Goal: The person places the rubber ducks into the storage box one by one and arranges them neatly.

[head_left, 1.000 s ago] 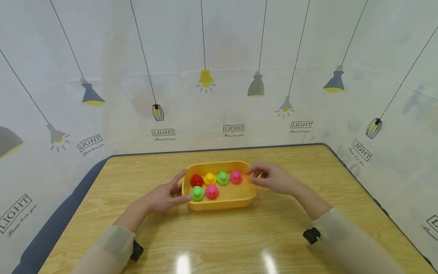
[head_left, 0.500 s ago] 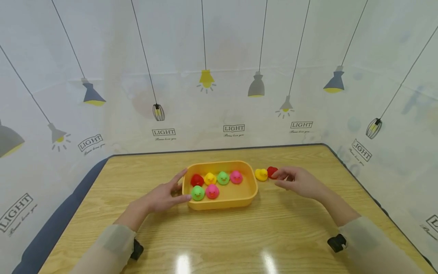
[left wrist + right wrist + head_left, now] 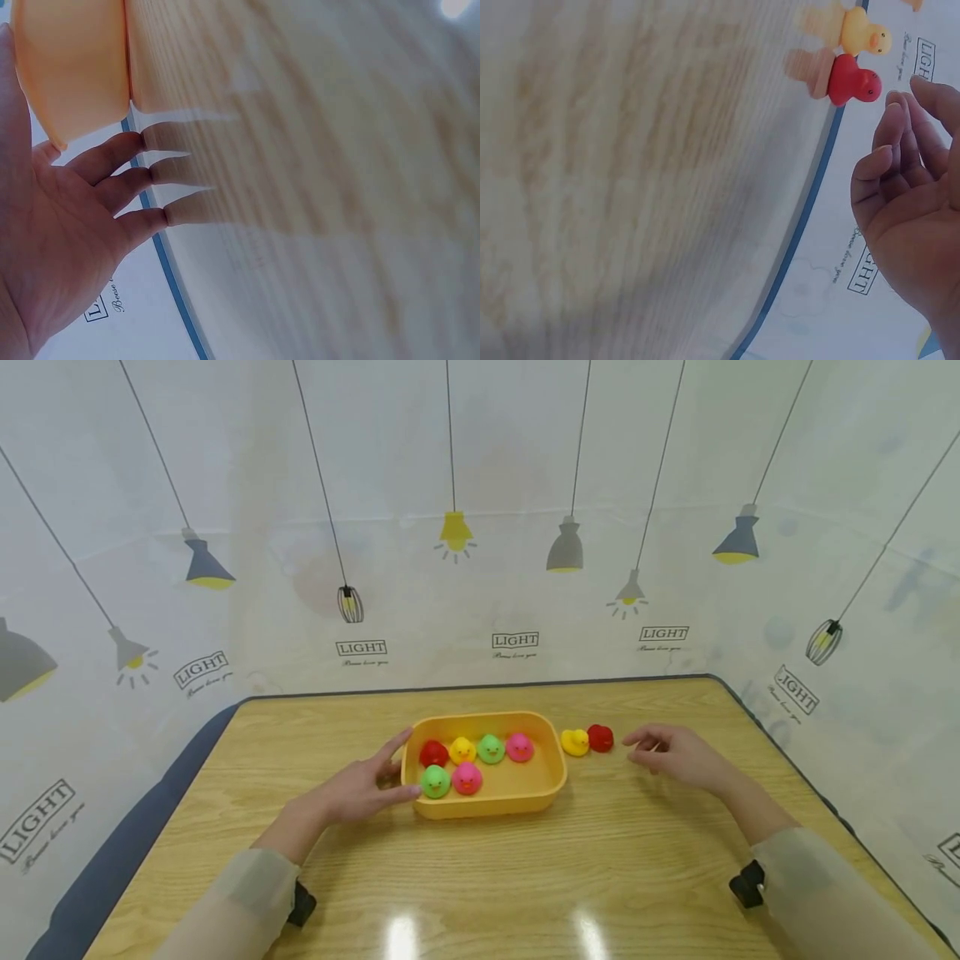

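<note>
My left hand [image 3: 358,789] rests against the left end of a yellow-orange plastic tray [image 3: 495,807], thumb at its front edge, forefinger near the back corner. The left wrist view shows the other fingers [image 3: 124,187] spread, tips down on the table. Inside the tray sit several toy ducks: a red one [image 3: 433,754], a yellow one [image 3: 462,751], two green and two pink. Just right of the tray, a yellow duck [image 3: 575,742] and a red duck [image 3: 600,737] stand side by side on the table. My right hand [image 3: 678,758], loosely curled and holding nothing, hovers right of that red duck, not touching it.
The wooden table [image 3: 480,877] runs back to a dark-edged border below a white cloth backdrop [image 3: 495,593] printed with lamps. Bare table surface shows in the tray's foreground. Dark straps [image 3: 748,883] are on both wrists.
My right hand has drawn away rightward from the tray's right end, uncovering the yellow and red ducks on the table. My left hand and the tray have stayed put.
</note>
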`<state>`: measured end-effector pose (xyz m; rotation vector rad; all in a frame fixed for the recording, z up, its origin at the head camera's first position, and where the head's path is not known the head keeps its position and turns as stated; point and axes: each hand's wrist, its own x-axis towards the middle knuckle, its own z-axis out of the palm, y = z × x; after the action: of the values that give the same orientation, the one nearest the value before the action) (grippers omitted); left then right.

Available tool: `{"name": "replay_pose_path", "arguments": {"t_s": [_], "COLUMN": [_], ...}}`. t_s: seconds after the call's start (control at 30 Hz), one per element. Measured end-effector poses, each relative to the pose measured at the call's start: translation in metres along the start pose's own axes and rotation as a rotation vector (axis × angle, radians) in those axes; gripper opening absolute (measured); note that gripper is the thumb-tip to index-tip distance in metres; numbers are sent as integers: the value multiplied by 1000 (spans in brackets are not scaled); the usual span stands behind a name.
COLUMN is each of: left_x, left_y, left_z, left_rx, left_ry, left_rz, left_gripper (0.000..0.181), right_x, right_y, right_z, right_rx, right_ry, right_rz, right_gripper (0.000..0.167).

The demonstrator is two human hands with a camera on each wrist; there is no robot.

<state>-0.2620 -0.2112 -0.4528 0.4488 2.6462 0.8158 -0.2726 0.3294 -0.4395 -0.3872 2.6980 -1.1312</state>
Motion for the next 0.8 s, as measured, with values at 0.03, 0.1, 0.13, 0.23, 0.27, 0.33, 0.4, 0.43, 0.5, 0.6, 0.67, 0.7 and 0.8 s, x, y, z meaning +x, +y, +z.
{"name": "replay_pose_path", "arguments": {"t_s": [0.03, 0.1, 0.13, 0.23, 0.27, 0.33, 0.4, 0.43, 0.5, 0.6, 0.67, 0.7, 0.8], "left_x": [0, 0, 0, 1, 1, 2, 3, 3, 3, 1, 0, -1, -1], "left_y": [0, 0, 0, -1, -1, -2, -3, -4, -4, -2, -1, 0, 0], "left_z": [0, 0, 0, 1, 1, 2, 2, 2, 2, 1, 0, 0, 0], "left_rx": [2, 3, 1, -1, -2, -2, 0, 4, 0, -5, 11, 13, 13], "left_ry": [0, -1, -2, -4, -4, -3, -4, -3, -4, -5, -3, -3, -4], "left_rz": [-1, -3, -8, -11, -14, -18, -19, -14, -11, -8, -5, -2, -4], "left_gripper": [104, 104, 105, 105, 105, 105, 105, 105, 105, 107, 108, 109, 108], "right_x": [2, 7, 9, 17, 20, 25, 31, 34, 39, 44, 46, 47, 51], "right_y": [2, 6, 7, 9, 10, 11, 12, 13, 14, 14, 13, 13, 14], "right_z": [-1, -3, -3, -4, -4, -4, -4, -3, -3, -3, -2, -2, 1], "right_rx": [-3, -2, -4, -7, -4, -3, -10, -14, -25, -40, -38, -36, -8], "right_ry": [5, 11, 14, 13, 11, 7, 4, 2, -4, -22, -36, -44, -64], "right_rz": [1, 1, 4, 8, 14, 25, 32, 34, 36, 44, 48, 51, 55], "right_gripper": [40, 40, 40, 43, 45, 47, 49, 50, 52, 54, 55, 56, 57]}}
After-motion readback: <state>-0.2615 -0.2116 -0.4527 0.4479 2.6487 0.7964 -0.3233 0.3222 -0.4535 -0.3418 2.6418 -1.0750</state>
